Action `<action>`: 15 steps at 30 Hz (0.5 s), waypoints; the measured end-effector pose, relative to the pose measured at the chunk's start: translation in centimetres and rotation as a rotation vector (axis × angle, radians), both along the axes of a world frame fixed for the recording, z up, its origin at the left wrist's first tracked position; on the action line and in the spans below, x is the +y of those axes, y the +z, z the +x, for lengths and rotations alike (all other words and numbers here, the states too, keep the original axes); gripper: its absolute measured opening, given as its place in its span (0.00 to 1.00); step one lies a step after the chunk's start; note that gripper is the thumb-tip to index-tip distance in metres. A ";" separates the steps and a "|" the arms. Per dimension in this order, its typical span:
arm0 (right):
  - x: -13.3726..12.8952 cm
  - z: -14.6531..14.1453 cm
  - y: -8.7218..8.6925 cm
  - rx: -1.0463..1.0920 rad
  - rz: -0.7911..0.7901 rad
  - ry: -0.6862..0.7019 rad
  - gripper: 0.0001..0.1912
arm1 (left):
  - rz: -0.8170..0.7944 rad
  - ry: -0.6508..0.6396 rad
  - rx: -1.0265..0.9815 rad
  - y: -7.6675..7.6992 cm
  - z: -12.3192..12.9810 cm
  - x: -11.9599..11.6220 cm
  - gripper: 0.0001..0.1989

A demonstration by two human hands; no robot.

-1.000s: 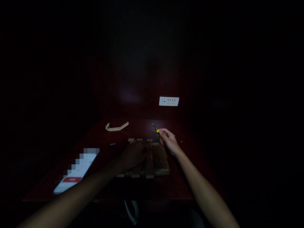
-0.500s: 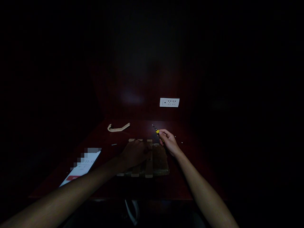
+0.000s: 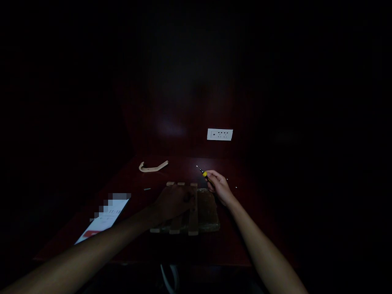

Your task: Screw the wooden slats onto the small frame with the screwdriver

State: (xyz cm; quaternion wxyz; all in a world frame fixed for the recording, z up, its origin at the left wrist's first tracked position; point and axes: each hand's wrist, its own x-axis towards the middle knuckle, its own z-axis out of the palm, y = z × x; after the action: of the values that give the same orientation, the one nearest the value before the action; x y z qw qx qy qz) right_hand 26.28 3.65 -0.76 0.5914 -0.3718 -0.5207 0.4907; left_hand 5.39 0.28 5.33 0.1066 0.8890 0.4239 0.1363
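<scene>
A yellow and black screwdriver (image 3: 208,177) is gripped in my right hand (image 3: 219,188), its metal tip pointing up and to the left above the dark red table. My left hand (image 3: 176,200), in deep shadow, lies over wooden slats (image 3: 193,222); its fingers are too dark to make out. The slats run front to back, side by side, and rest on a brownish package (image 3: 209,210) with a shiny wrapping, whose right part sticks out beyond them.
A curved wooden piece (image 3: 153,168) lies at the back left of the table (image 3: 122,183). Small metal pieces (image 3: 147,189) are in front of it. A lit phone-like screen (image 3: 104,218) is by my left forearm. Two tiny light bits lie right; a socket panel (image 3: 219,134) is on the wall.
The whole view has shifted slightly, with the scene sitting a little lower. The screwdriver in my right hand is tilted a bit flatter. My left hand remains over the slats.
</scene>
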 end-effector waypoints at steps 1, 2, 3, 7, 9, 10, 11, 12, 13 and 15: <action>0.0 0.0 0.0 0.011 -0.006 0.011 0.17 | -0.010 -0.005 -0.017 0.0 0.0 0.0 0.12; -0.1 0.0 0.1 0.022 -0.010 0.020 0.16 | -0.019 -0.007 -0.033 -0.1 0.0 0.0 0.12; -0.1 0.1 0.1 0.031 -0.013 0.027 0.16 | -0.028 -0.007 -0.043 -0.1 -0.1 0.1 0.12; -0.1 0.2 0.1 0.057 -0.019 0.035 0.15 | -0.064 0.022 -0.061 -0.4 -0.1 0.4 0.12; -0.1 0.2 0.1 0.063 -0.022 0.038 0.15 | -0.086 0.025 -0.085 -0.6 -0.1 0.4 0.12; -0.1 0.2 0.1 0.066 -0.024 0.040 0.15 | -0.098 0.028 -0.099 -0.7 -0.1 0.5 0.11; -0.1 0.2 0.1 0.068 -0.026 0.042 0.15 | -0.110 0.032 -0.112 -0.7 -0.1 0.5 0.11; -0.1 0.2 0.1 0.070 -0.029 0.045 0.15 | -0.121 0.035 -0.125 -0.8 -0.1 0.5 0.11; -0.1 0.2 0.2 0.073 -0.031 0.047 0.14 | -0.129 0.036 -0.135 -0.9 -0.1 0.6 0.11; -0.2 0.2 0.3 0.078 -0.036 0.050 0.14 | -0.126 0.030 -0.141 -1.0 -0.1 0.7 0.11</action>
State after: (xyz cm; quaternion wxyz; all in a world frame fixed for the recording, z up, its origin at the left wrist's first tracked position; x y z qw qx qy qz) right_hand 26.47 3.50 -0.51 0.5921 -0.3501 -0.4973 0.5288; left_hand 5.24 0.96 4.29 0.1897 0.8624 0.4363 0.1730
